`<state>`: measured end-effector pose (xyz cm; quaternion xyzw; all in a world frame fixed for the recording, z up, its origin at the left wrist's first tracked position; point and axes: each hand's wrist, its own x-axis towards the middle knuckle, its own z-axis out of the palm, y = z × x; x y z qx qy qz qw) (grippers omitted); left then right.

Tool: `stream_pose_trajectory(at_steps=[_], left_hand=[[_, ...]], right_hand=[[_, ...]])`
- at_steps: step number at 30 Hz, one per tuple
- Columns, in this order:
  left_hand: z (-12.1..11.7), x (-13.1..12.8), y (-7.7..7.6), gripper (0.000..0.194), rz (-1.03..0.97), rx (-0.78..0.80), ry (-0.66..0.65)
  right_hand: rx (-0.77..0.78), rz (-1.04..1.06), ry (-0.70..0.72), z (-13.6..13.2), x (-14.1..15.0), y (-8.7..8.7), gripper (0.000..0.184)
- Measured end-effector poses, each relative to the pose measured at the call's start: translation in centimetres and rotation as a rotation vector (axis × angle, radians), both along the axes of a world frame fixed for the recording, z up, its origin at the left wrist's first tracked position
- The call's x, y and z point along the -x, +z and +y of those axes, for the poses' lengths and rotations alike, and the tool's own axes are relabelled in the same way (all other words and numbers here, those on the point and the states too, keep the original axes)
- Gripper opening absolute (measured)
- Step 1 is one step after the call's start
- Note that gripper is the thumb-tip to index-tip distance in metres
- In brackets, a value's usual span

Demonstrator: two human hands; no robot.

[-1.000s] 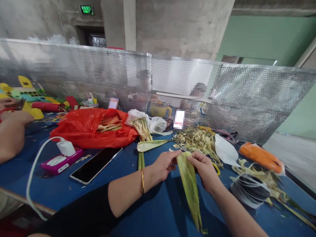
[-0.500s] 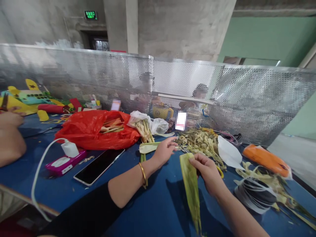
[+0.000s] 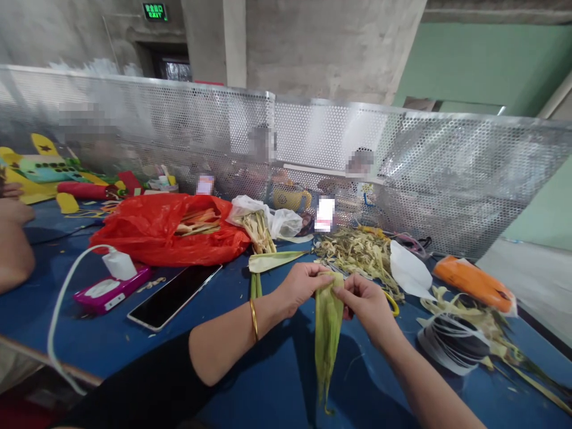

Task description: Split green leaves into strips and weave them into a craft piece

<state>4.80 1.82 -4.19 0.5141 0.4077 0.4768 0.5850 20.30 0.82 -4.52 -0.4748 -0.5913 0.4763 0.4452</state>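
Note:
A long green-yellow corn husk (image 3: 328,339) hangs down over the blue table, its wide end uppermost and its thin tip low. My left hand (image 3: 304,287) pinches the left side of that wide end. On the other side, my right hand (image 3: 364,298) grips the top edge between thumb and fingers. Just beyond my hands lies a heap of shredded dry husk (image 3: 357,253). To the left, a pale husk piece (image 3: 277,261) rests across green stalks (image 3: 255,286). Part of a yellow scissor handle (image 3: 392,304) shows behind my right hand.
A red plastic bag (image 3: 147,235) of husks, a black phone (image 3: 174,298) and a purple power strip (image 3: 111,292) lie left. Right are a spool of grey cord (image 3: 453,344) and an orange packet (image 3: 473,285). A perforated metal screen (image 3: 326,137) crosses behind; a co-worker's arm (image 3: 13,244) shows far left.
My left hand let go, moved up and left of the husk with fingers spread, then came back to pinch its top edge. The husk now hangs straighter; my right hand kept hold.

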Motion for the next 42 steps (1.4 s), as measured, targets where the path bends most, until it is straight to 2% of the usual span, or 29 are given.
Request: stream_pose_trajectory(at_steps=[3,7,10,15,21,29,42], left_hand=[[-0.1,-0.1,-0.1,0.024,0.047,-0.078,0.031],[-0.2,-0.3,-0.1,0.021,0.146,-0.105,0.017],[-0.4,-0.3,-0.1,0.021,0.182,-0.13,0.016],[-0.5,-0.4,0.0,0.022,0.187,-0.121,0.031],[-0.7,-0.6,-0.1,0.02,0.193,-0.112,0.041],[-0.7,-0.9,-0.2,0.022,0.087,-0.051,0.036],[-1.1,-1.1,-0.2,0.016,0.014,0.016,0.043]], right_hand=[[-0.017,0.003,0.003,0.0,0.1,0.2,0.034],[0.003,0.091,0.018,0.0,0.0,0.6,0.034],[-0.025,0.106,-0.032,0.1,-0.1,0.6,0.031],[-0.059,0.109,-0.119,0.0,0.1,0.5,0.023],[-0.048,0.135,-0.125,-0.1,0.2,0.3,0.019],[-0.07,0.131,-0.125,-0.1,0.2,0.1,0.021],[-0.325,-0.085,-0.098,-0.4,0.1,0.1,0.017]])
